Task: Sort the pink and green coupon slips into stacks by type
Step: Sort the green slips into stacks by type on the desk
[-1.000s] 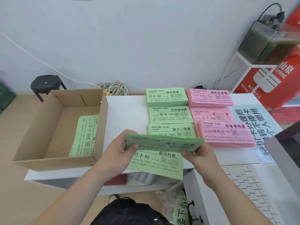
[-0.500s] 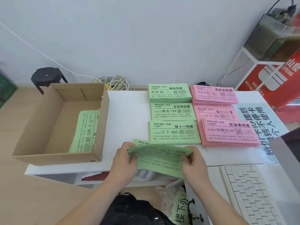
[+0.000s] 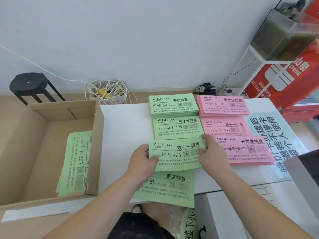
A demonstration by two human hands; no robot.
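white bench [image 3: 124, 128] carries green stacks [image 3: 173, 105] and pink stacks [image 3: 222, 106]. left grip [image 3: 141, 159] and right grip [image 3: 212, 152] each pinch an end of a green 365 slip [image 3: 176, 154], thumbs on top, just nearer than the green stacks. left forearm [image 3: 103, 200] hides part of a green 88 slip [image 3: 172, 188].

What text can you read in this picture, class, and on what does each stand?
"AVOCADO·GYM", "新店特惠", "月卡 88": back green stack
"开学季特惠", "季卡 199": middle green stack
"双十一特惠", "年卡 365": held green slip
"周年庆特惠": back pink stack
"学期卡199": front pink stack
"SPRING": red box
Rest: too small or blurred.
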